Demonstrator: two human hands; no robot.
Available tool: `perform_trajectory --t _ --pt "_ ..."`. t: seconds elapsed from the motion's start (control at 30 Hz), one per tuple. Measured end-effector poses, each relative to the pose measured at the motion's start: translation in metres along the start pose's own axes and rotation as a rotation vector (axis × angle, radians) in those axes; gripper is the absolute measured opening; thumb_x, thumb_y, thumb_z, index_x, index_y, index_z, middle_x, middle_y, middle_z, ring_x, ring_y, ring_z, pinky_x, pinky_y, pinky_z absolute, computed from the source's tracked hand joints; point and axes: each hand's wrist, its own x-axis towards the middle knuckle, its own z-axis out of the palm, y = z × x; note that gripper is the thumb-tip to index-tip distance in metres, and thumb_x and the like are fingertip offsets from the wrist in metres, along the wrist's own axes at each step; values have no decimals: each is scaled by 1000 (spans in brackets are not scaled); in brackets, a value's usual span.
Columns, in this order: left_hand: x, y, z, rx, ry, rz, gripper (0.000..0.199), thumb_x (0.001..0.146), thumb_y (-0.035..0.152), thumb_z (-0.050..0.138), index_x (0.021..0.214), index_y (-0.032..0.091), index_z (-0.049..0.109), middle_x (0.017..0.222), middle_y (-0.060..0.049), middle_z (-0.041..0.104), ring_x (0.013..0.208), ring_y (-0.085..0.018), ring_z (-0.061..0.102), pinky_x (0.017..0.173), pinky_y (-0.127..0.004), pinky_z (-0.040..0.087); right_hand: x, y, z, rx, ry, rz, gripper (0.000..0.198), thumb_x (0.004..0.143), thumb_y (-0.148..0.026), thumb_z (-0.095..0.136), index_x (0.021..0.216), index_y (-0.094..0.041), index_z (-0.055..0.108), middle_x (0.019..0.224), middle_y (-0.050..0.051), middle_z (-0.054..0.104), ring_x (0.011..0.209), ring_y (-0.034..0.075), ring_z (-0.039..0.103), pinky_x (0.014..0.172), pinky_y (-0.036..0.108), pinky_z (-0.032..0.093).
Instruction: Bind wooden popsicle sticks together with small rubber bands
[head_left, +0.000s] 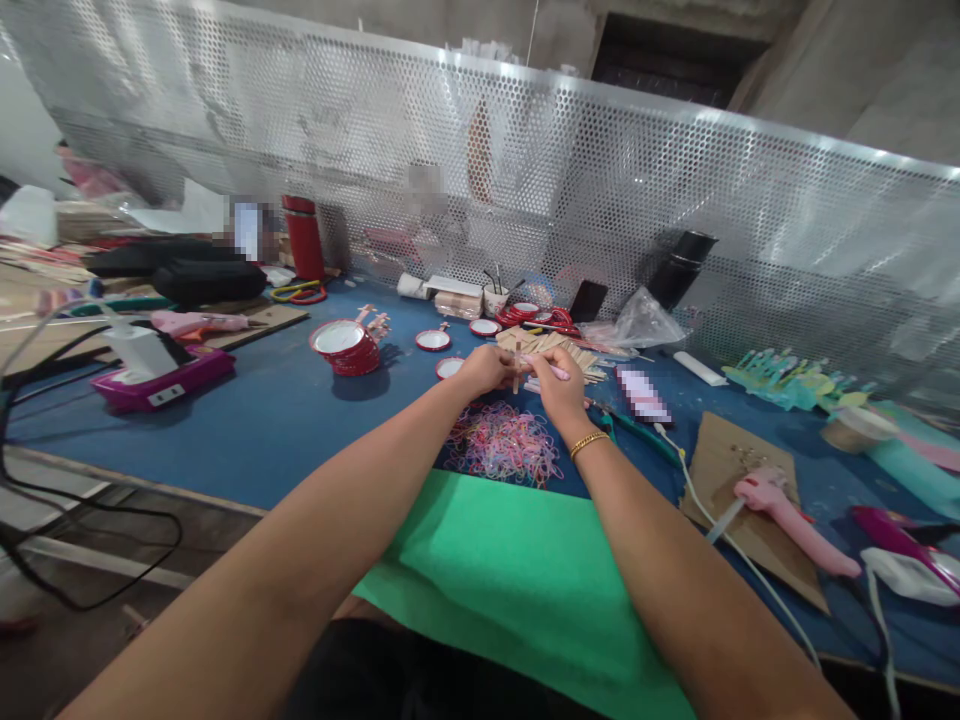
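My left hand (486, 371) is closed on a small wooden stick piece (517, 360) that stands upright between the two hands. My right hand (561, 392), with a gold bracelet at the wrist, is closed around a slim pink pen-like tool (559, 373); its tip points toward the stick, and I cannot tell whether it touches. Below the hands lies a heap of small coloured rubber bands (506, 445). Flat wooden sticks (559, 350) are spread just behind. A round red-rimmed white disc (450, 368) is partly hidden beside my left hand.
A stack of red-rimmed discs (345, 345) stands to the left, near a purple power strip (169, 385). On the right are green-handled pliers (645, 437), a phone (642, 393) and a pink glue gun (795, 520) on cardboard. Green cloth (502, 560) covers the front edge; perforated metal (360, 130) stands behind.
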Motion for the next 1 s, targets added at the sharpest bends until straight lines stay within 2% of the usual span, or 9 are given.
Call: perform_trajectory --t 0.1,0.27,0.43,0.63,0.8,1.0 --pt "3 -3 -1 16 -9 6 26 64 26 80 53 11 62 50 0 59 44 -7 50 45 -18 41 0 0 0 30 20 29 20 80 -38 53 72 -21 57 71 -1 63 71 16 54 70 29 43" --pt "6 -7 -1 -10 -8 2 26 64 28 80 57 11 63 53 -1 62 46 -8 52 47 -18 43 -1 -3 0 -6 -3 -9 20 80 -37 53 69 -21 57 68 -2 61 69 15 53 70 29 42" --pt "4 -4 0 -27 -9 -12 26 62 26 82 56 11 62 51 0 60 47 -8 53 45 -17 41 -1 0 -1 24 23 36 20 80 -40 54 71 -22 57 70 -2 62 71 16 54 69 29 42" --pt "1 0 1 16 17 -13 26 64 29 81 57 10 63 51 0 60 43 -6 49 44 -17 40 -1 -3 0 0 -6 -29 19 80 -36 53 69 -21 57 67 -2 60 67 15 51 69 28 41" --pt "-1 1 1 0 10 -13 28 63 28 82 55 10 61 49 1 58 44 -6 49 44 -16 40 -2 -3 -1 28 20 30 19 80 -38 53 72 -21 57 71 -1 63 72 16 55 68 28 42" --pt "2 -3 -1 20 0 4 30 62 34 81 57 10 64 52 -1 61 46 -7 51 44 -17 40 -1 -4 0 -14 0 -19 19 80 -36 53 68 -21 56 65 -3 58 67 15 51 67 28 40"
